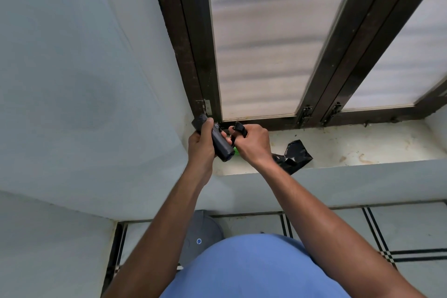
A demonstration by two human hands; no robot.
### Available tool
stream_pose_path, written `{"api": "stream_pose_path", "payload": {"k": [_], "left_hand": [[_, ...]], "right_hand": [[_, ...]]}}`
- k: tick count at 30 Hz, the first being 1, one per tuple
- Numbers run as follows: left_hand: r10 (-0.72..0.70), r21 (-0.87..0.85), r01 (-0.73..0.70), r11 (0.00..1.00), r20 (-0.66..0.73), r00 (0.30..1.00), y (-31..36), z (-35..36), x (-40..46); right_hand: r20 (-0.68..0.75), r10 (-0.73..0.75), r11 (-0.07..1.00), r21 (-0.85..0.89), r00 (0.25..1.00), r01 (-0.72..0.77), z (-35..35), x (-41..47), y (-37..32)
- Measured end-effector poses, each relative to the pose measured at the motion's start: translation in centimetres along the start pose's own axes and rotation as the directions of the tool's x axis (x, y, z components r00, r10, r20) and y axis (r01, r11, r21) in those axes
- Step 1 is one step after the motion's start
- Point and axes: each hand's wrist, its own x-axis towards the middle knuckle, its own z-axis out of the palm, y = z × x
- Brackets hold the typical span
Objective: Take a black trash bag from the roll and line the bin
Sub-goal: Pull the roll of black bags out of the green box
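My left hand [202, 143] grips a black roll of trash bags [221, 144] above the left end of the window sill. My right hand [252, 143] pinches the loose black bag end [240, 128] that comes off the roll, with its fingers curled round it. A folded black bag [294, 156] lies on the sill behind my right wrist and hangs a little over the front edge. The grey bin [202, 234] stands on the floor below, partly hidden by my left forearm and my blue shirt.
The stained white sill [350, 147] runs right under a dark-framed window [193, 55] with frosted panes. A pale wall closes off the left side. A small green thing [235, 152] shows under the roll. The tiled floor [411, 227] lies below the sill.
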Motion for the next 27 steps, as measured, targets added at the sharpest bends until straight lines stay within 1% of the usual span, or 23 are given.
{"api": "stream_pose_path", "payload": {"k": [4,8,13,16,20,25,27], "left_hand": [[0.002,0.033,-0.001,0.999,-0.032,0.999,0.2,0.2,0.1],[-0.004,0.044,0.006,0.999,-0.047,0.999,0.3,0.2,0.0],[0.010,0.040,-0.010,0.999,-0.018,1.000,0.4,0.2,-0.1],[0.010,0.032,-0.010,0.999,-0.024,1.000,0.6,0.1,-0.1],[-0.006,0.046,0.009,0.999,-0.048,0.999,0.6,0.3,-0.1],[-0.025,0.043,0.027,0.999,-0.032,0.999,0.2,0.5,0.1],[-0.037,0.033,0.036,0.999,0.004,0.999,0.5,0.5,-0.4]], "right_hand": [[-0.004,0.029,0.999,0.016,1.000,-0.029,0.1,0.2,-0.1],[-0.012,0.027,1.000,0.014,1.000,-0.027,0.4,0.3,0.0],[0.004,0.048,0.999,0.025,0.999,-0.048,0.8,0.5,0.0],[0.008,0.040,0.999,0.032,0.999,-0.041,0.9,0.8,0.1],[0.013,0.065,0.998,0.017,0.998,-0.066,1.1,0.8,0.1],[0.014,0.073,0.997,0.008,0.997,-0.073,1.0,0.9,0.4],[0.008,0.076,0.997,-0.016,0.997,-0.076,1.0,1.1,0.7]]}}
